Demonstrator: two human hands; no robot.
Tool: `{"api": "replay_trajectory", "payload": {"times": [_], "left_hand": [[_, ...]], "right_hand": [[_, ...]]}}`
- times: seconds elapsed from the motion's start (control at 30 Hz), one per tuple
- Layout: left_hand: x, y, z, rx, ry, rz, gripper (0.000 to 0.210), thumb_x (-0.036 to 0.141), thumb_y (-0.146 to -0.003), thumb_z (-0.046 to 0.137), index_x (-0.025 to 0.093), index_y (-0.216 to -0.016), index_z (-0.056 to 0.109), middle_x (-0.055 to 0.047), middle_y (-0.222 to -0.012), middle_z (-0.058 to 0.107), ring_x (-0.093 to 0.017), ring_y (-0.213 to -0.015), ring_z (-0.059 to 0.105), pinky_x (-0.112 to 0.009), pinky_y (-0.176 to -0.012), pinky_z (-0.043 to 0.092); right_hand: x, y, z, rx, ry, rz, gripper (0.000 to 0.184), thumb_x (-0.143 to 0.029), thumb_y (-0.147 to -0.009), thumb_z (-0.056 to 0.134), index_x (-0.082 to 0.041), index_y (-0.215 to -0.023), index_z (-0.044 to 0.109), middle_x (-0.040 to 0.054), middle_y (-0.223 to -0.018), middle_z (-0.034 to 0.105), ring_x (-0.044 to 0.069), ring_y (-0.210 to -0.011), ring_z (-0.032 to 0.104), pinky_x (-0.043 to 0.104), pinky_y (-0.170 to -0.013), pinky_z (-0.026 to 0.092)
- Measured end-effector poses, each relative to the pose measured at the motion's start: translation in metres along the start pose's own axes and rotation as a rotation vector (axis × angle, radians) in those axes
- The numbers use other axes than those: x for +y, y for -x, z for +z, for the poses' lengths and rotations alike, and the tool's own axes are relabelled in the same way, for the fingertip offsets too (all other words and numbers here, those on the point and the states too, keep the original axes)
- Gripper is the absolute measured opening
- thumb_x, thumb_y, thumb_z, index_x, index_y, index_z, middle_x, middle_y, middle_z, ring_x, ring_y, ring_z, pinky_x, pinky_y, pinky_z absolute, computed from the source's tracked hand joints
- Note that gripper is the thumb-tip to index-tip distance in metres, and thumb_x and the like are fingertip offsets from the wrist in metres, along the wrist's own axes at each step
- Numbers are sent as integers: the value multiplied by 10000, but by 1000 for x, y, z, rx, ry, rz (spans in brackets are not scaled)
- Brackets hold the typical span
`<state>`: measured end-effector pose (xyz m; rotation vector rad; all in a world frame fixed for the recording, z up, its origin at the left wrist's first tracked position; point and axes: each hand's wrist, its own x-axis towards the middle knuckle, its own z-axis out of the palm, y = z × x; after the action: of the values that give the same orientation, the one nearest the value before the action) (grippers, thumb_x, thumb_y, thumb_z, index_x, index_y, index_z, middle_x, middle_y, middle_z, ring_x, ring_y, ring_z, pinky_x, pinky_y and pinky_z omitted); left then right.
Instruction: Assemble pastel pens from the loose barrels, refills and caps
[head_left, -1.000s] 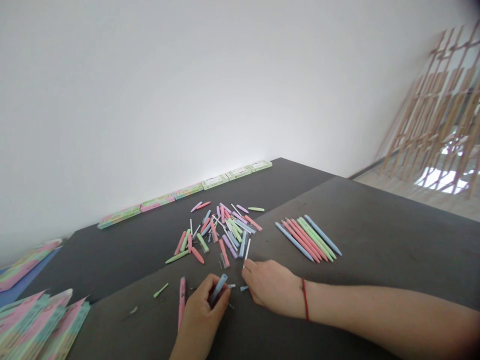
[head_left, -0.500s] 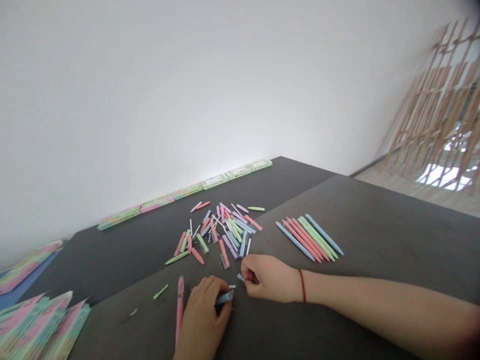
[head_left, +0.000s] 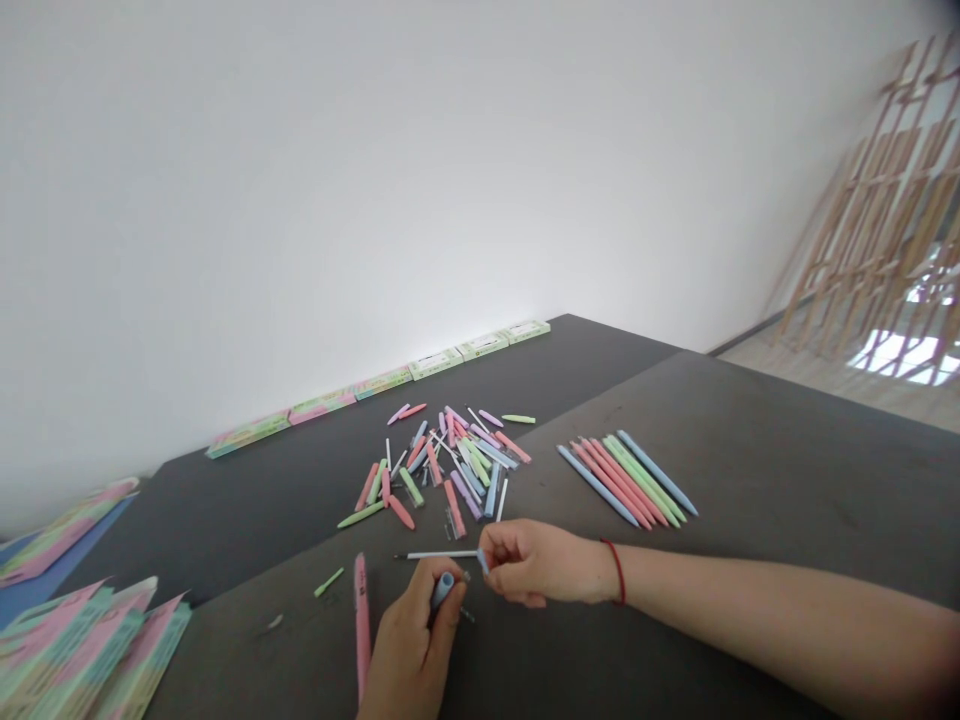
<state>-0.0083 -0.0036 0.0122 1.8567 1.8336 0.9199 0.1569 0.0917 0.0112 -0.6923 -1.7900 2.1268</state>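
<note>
My left hand (head_left: 420, 630) is closed around a short blue pen barrel (head_left: 444, 588), its round open end facing up. My right hand (head_left: 536, 565), with a red cord at the wrist, pinches a small blue pen part (head_left: 482, 562). A white pen refill (head_left: 439, 554) with a dark tip runs leftward from that part, passing just beyond my left fingers. Small clear bits (head_left: 466, 612) show beside my left thumb, too small to name. Left of my left hand lies a pink pen (head_left: 361, 620).
Beyond my hands is a pile of coloured pen parts and refills (head_left: 457, 460). A row of blue, pink and green pens (head_left: 626, 480) lies at right. Flat boxes (head_left: 382, 382) line the wall. More packaging (head_left: 82, 650) stands at lower left, near a small green part (head_left: 328, 582).
My left hand has turned the blue barrel so its open end faces up. The white refill now shows at full length, meeting the blue part in my right hand. The view has shifted slightly.
</note>
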Motion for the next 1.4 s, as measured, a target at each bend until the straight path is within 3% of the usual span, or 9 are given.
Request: {"api": "replay_trajectory", "payload": {"times": [0.23, 0.5, 0.73, 0.83, 1.0, 1.13, 1.27, 1.4], "left_hand": [[15, 2, -1, 53, 174, 4, 157, 298, -848, 430, 231, -749, 532, 47, -645, 514, -134, -598, 482, -227, -587, 368], [15, 5, -1, 29, 245, -29, 195, 360, -855, 428, 227, -766, 539, 37, -642, 516, -143, -580, 473, -235, -566, 368], [15, 5, 0, 12, 252, -53, 192, 353, -860, 426, 230, -751, 524, 44, -618, 496, -143, -581, 485, -236, -576, 363], [13, 5, 0, 8, 261, -54, 204, 357, -864, 419, 227, -746, 522, 41, -617, 505, -145, -583, 483, -242, -583, 360], [13, 3, -1, 27, 258, -58, 236, 361, -866, 424, 220, -706, 524, 41, -610, 496, -136, -573, 457, -240, -572, 346], [14, 2, -1, 23, 284, -48, 214, 339, -865, 429, 221, -714, 524, 44, -619, 512, -130, -579, 472, -237, -581, 359], [13, 1, -1, 32, 275, -53, 218, 359, -865, 426, 223, -724, 521, 38, -618, 513, -138, -580, 480, -240, -576, 363], [11, 1, -2, -2, 277, -63, 216, 374, -863, 430, 222, -743, 526, 33, -631, 529, -144, -589, 496, -240, -578, 371]], "right_hand": [[3, 4, 9, -48, 124, -153, 135, -97, -702, 494, -168, -811, 458, -72, -588, 498, 49, -444, 449, 139, -401, 361], [-1, 15, 13, 116, 512, -301, 128, -117, -728, 532, -165, -842, 497, -68, -615, 467, 51, -519, 419, 143, -471, 317], [-10, 18, 19, 230, 689, -400, 80, -103, -722, 519, -165, -764, 491, -42, -693, 474, 66, -584, 416, 167, -532, 321], [-11, 17, 19, 232, 582, -357, 70, -99, -732, 502, -164, -757, 499, -48, -657, 457, 67, -569, 407, 167, -516, 319], [-7, 9, 18, 179, 121, -164, 152, -90, -757, 424, -166, -861, 505, -56, -626, 494, 53, -469, 430, 148, -427, 357], [-3, 3, 17, 140, -105, -164, 127, -142, -789, 441, -144, -892, 515, -11, -705, 561, 57, -487, 484, 154, -415, 395], [-1, 5, 17, 107, -99, -205, 142, -212, -856, 420, -144, -951, 500, 2, -732, 562, 59, -505, 499, 154, -422, 397], [-7, 13, 19, 122, 149, -233, 170, -195, -901, 348, -165, -1024, 462, -8, -739, 545, 63, -529, 482, 155, -454, 392]]}}
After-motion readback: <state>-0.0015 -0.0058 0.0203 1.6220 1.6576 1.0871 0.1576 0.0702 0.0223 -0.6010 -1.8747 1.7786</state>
